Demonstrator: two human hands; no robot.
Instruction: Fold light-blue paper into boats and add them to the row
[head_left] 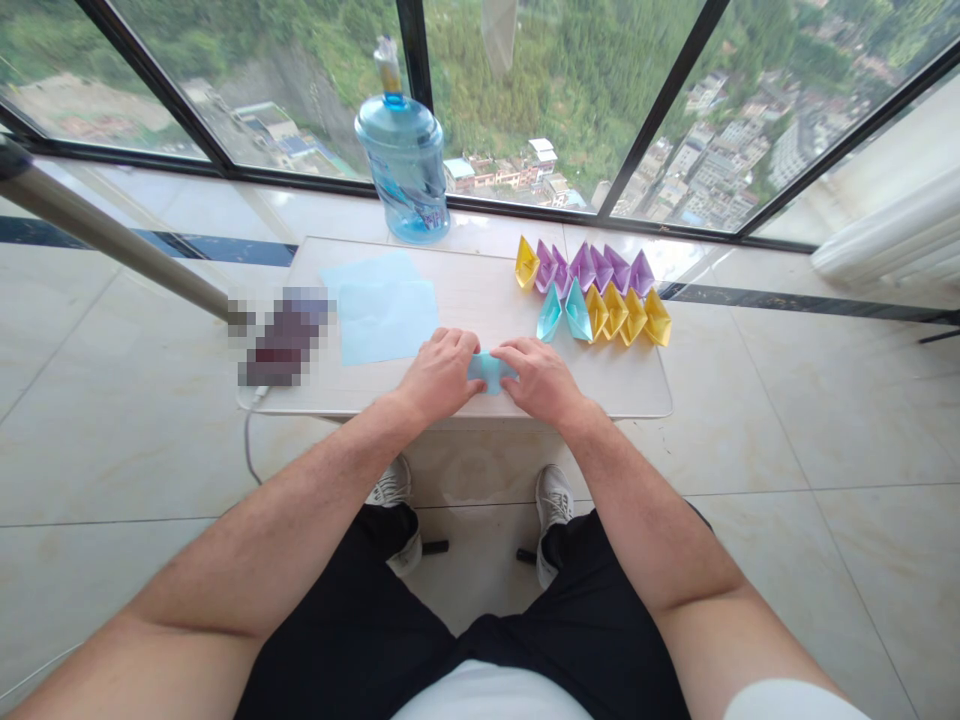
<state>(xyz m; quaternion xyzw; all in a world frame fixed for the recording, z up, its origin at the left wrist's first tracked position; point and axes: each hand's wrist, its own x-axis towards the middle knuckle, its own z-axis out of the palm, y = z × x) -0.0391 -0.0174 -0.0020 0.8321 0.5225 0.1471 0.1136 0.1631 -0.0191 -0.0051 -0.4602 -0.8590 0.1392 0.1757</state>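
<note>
Between my two hands is a small folded piece of light blue paper point(491, 372), low over the front edge of the table. My left hand point(444, 372) pinches its left end, thumb below and fingers on top. The right end is pinched the same way by my right hand point(541, 378). Fingers cover both ends of the paper, so its full shape is hidden. Flat light blue sheets point(386, 315) lie overlapping to the left of my hands. Folded paper boats stand in two rows at the right: purple boats point(582, 266), yellow boats point(634, 318) and light blue boats point(577, 312).
The low white table point(315, 393) stands before my knees. A blurred-out device point(285, 340) with a cable sits at its left end. Behind it is a large blue water bottle point(409, 170) by the windows. A grey pole point(127, 235) slants in from the left.
</note>
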